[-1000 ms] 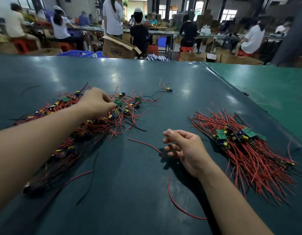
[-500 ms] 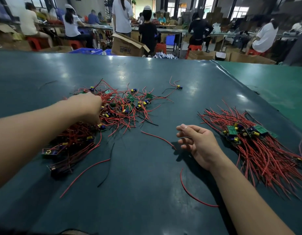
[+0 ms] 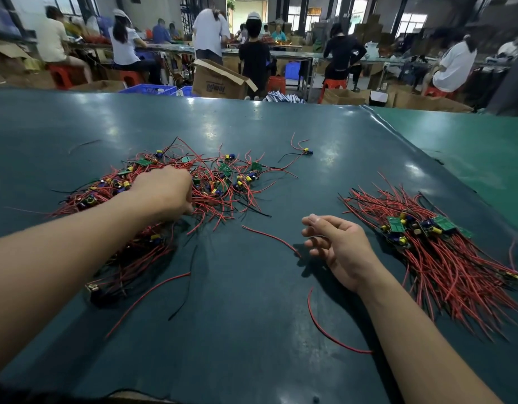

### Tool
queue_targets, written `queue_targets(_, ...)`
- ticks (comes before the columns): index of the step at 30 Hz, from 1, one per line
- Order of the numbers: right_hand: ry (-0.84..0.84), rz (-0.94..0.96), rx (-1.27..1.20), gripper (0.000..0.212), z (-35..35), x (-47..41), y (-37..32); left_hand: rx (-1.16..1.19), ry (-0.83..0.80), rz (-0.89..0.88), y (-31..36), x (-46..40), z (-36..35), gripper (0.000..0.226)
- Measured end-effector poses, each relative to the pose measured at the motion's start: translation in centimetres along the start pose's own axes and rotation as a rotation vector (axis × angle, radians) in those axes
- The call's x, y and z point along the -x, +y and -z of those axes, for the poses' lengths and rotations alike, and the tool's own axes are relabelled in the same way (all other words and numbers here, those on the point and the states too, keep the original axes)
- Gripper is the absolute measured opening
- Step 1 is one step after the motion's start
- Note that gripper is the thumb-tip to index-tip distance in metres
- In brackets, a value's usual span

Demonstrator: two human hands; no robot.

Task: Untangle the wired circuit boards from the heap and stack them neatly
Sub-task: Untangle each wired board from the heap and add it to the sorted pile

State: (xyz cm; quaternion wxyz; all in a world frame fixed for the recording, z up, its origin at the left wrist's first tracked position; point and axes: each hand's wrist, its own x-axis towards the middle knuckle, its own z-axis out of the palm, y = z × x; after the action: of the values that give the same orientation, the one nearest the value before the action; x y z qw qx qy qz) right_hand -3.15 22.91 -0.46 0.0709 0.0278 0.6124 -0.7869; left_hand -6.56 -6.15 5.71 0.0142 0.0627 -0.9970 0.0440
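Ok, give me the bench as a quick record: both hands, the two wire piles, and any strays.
left hand: knuckles up, fingers curled down into the tangled heap; what it holds is hidden
right hand: loosely curled, holding nothing, between the piles
tangled heap: left side, boards and red wires jumbled
sorted stack: right side, boards together, wires fanned alongside each other
loose red wires: several on the dark green mat

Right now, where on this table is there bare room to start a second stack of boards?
Best is the far strip of the table, beyond the tangled heap. The near middle, between both forearms, is mostly bare, with loose red wires along it. Crowded: left, where the left hand digs in, and right, under the sorted stack.
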Motion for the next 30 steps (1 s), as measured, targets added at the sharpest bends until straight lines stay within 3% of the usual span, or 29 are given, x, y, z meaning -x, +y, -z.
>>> queue_targets(7,-0.007,-0.002,-0.019,0.014,0.1,-0.1,-0.1,0.476,0.395,-0.006,5.7,1.6,2.0,0.024)
queue_targets(10,-0.039,0.006,-0.001,0.016,0.1,-0.1,0.0,0.975,0.533,-0.087,8.9,2.8,2.4,0.018)
queue_targets(12,-0.085,0.015,0.017,0.026,0.0,0.0,0.2,1.478,0.479,-0.118,11.0,3.7,2.6,0.013)
queue_targets(14,-0.126,0.032,0.019,0.043,-0.1,0.0,0.1,1.976,0.288,-0.146,12.8,4.5,2.3,0.008)
queue_targets(16,-0.144,0.064,-0.015,0.050,-0.3,-0.1,0.1,2.250,0.061,-0.155,14.2,5.2,1.0,0.010)
queue_targets(20,-0.082,0.162,-0.119,0.032,-0.4,-0.2,0.1,2.389,-0.166,-0.066,15.7,6.4,-3.2,0.010)
queue_targets(23,0.023,0.229,-0.049,0.012,-0.3,-0.4,0.3,2.365,-0.230,0.044,15.6,6.3,-5.2,0.009)
queue_targets(26,0.104,0.272,-0.001,0.005,-0.1,-0.7,0.3,2.319,-0.203,0.016,15.5,5.8,-5.8,0.018)
queue_targets(30,0.166,0.282,0.019,0.013,0.3,-0.8,0.2,1.885,0.020,-0.129,16.1,5.9,-6.3,0.025)
